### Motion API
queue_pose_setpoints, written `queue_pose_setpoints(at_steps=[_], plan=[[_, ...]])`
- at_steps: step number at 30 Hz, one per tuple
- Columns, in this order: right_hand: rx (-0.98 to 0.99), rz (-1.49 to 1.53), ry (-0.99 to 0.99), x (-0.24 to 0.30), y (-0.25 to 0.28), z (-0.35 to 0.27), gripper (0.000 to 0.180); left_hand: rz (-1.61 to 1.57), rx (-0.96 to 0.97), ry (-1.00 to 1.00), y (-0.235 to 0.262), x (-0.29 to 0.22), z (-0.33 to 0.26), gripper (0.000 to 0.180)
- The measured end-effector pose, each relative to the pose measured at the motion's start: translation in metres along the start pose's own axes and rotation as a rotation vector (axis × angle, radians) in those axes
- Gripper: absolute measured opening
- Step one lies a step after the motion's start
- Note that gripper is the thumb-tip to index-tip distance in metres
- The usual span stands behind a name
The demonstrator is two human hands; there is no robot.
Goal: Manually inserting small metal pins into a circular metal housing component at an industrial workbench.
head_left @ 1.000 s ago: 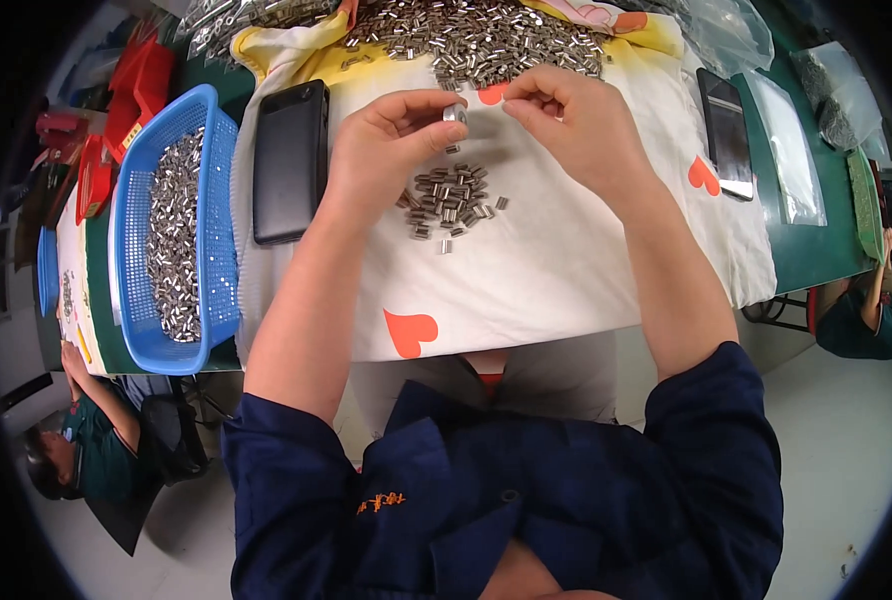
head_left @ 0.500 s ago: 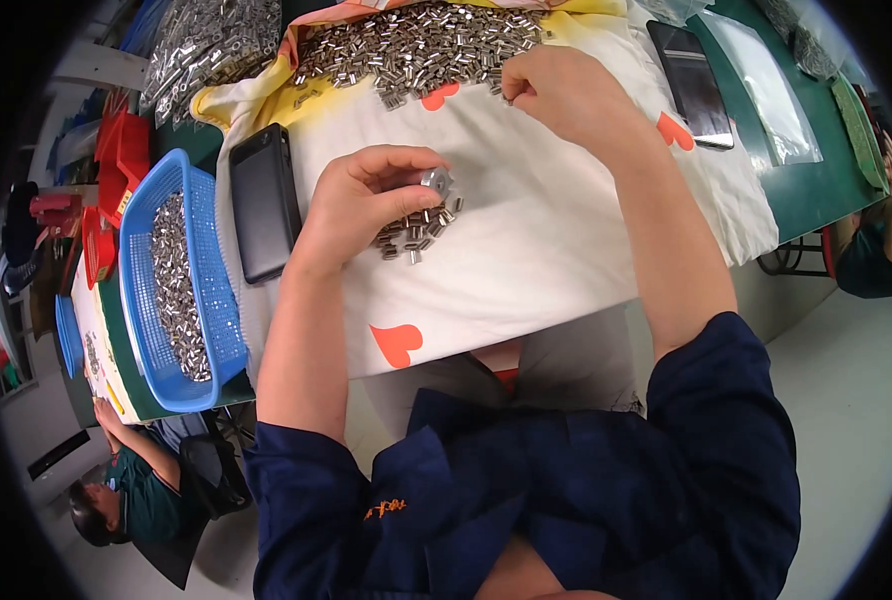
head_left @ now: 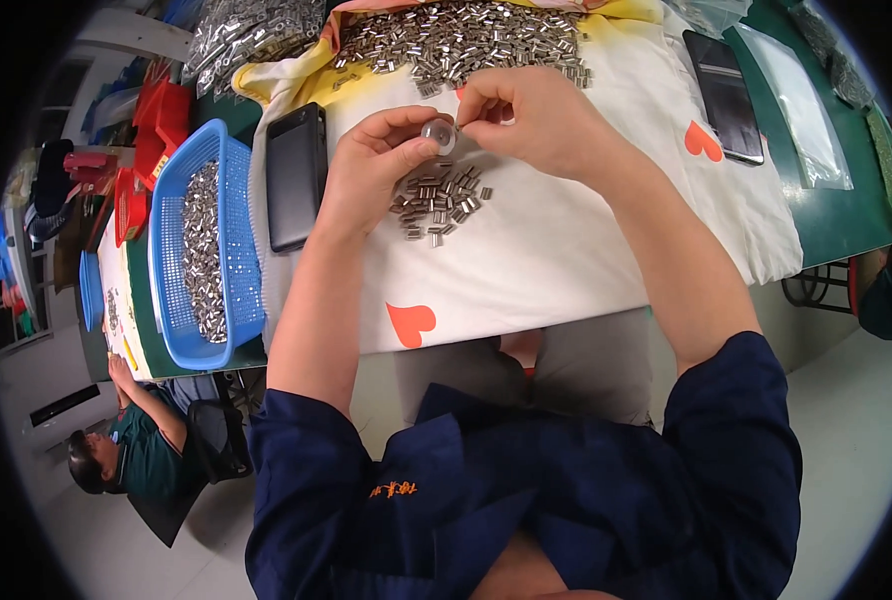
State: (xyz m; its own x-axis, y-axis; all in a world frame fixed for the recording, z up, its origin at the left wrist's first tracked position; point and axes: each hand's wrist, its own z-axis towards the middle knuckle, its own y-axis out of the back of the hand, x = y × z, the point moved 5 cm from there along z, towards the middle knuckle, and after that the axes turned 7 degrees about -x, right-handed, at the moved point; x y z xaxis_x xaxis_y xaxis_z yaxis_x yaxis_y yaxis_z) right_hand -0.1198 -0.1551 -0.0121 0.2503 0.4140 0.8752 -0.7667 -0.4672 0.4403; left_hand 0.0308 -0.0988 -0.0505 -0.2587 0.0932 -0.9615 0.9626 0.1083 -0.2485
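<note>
My left hand [head_left: 374, 165] grips a round, silvery metal piece [head_left: 439, 137] between thumb and fingers. Its disc-like end faces up. Close against that piece, on its right, my right hand [head_left: 526, 118] is closed in a pinch. Whatever lies between those fingertips is too small and hidden to make out. Below both hands a loose group of small metal cylinders [head_left: 444, 205] lies on the white cloth [head_left: 546, 260]. A much larger heap of the same cylinders [head_left: 466, 40] spreads over the far side of the cloth, beyond my hands.
On the left stand a blue basket [head_left: 173, 290] holding small metal parts and a black rectangular case [head_left: 296, 178]. Bagged metal parts [head_left: 251, 40] lie far left, near red bins [head_left: 161, 110]. A phone [head_left: 723, 97] and a clear plastic bag [head_left: 801, 110] are at right. Another person [head_left: 146, 430] sits lower left.
My right hand has come from the edge of the far heap to the metal piece in my left hand. The left hand still holds that piece. The whole view has shifted slightly.
</note>
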Motion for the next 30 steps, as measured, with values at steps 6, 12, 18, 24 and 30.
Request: queue_pose_setpoints(at_steps=[6,12,18,24,30], plan=[[0.021,0.02,-0.008,0.003,-0.014,-0.001,0.006,0.051,-0.043,-0.006,0.004,0.001,-0.001,0.028],[-0.269,-0.338,0.428,0.019,-0.019,-0.008,0.003,0.148,-0.092,-0.06,-0.005,-0.005,-0.001,0.027],[-0.054,-0.11,0.106,0.01,-0.007,-0.004,0.008,0.158,-0.074,-0.021,-0.005,-0.005,-0.001,0.025],[-0.02,-0.109,0.02,-0.001,0.013,0.005,0.013,0.164,-0.031,0.014,-0.008,-0.005,-0.004,0.025],[-0.065,-0.657,-0.152,-0.025,0.045,0.007,0.013,0.244,0.026,0.04,-0.01,-0.004,-0.003,0.025]])
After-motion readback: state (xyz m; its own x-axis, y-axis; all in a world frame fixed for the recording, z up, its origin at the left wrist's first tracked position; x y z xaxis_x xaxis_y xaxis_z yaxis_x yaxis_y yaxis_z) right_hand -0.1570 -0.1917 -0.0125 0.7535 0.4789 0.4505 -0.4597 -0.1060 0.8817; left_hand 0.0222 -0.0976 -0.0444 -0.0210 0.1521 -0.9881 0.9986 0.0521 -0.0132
